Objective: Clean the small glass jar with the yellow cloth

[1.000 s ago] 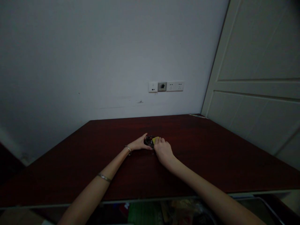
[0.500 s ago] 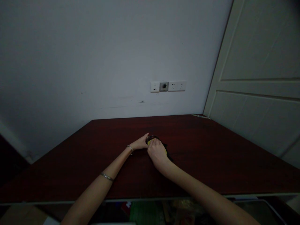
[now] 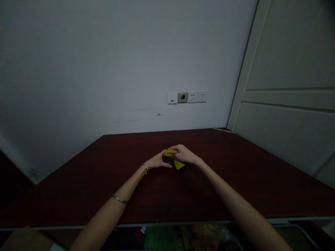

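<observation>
Cloth and object between hands, on table, sockets on wall behind, door at right

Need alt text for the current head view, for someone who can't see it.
A person's left hand cups a small dark object over a dark red tabletop, while the right hand holds a yellow cloth against it. Behind, a row of sockets sits on a pale wall.

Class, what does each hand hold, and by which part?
The left hand grips a dark, shiny object around its left side. The right hand holds a yellow cloth, apparently near its middle.
</observation>
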`<state>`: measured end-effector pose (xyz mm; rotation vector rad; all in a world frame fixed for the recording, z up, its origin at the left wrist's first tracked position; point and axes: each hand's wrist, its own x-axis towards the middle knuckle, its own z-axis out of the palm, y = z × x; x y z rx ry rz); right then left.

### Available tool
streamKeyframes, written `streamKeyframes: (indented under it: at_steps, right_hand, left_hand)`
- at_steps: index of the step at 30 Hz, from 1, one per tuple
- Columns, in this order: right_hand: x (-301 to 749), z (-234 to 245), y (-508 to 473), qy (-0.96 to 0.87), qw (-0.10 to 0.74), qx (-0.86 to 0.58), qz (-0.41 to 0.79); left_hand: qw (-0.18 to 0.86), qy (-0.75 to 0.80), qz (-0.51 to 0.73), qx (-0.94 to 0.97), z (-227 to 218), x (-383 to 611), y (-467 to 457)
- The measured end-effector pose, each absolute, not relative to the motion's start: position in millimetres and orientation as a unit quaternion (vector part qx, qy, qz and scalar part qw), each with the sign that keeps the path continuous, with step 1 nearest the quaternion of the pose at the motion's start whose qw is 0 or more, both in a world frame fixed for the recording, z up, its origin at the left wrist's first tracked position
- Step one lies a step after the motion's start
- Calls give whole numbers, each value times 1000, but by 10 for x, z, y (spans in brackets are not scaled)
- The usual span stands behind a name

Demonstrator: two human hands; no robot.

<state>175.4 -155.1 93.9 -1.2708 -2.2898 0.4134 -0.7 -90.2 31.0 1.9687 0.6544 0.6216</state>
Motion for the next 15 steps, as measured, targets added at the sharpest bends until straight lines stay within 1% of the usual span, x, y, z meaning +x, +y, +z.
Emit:
streamKeyframes:
  at_steps: [2,4,5,7,11,15]
  right_hand:
    - [1833,916,-1484,-821,318,-450,148]
    - [1854,871,-1488,-825,336,-442,106]
    - [1846,846,-1511,-836,323,-436,79]
    - [1808,797,-1571,-869,269,-414,29]
    - [1698,732,-1671,-918,161,-357,-58]
    - [1628,744,-1725,-929,103,-330,-136]
  left_hand:
    - [458,243,253,817,334,0,-917]
    - [442,242,252,826,337,-1,-914]
    - [436,243,251,829,328,-5,-907]
    - [427,255,246,832,296,-17,-884]
    - [427,328,227,812,223,-39,-837]
    - [443,333,211,805,202,-42,-819]
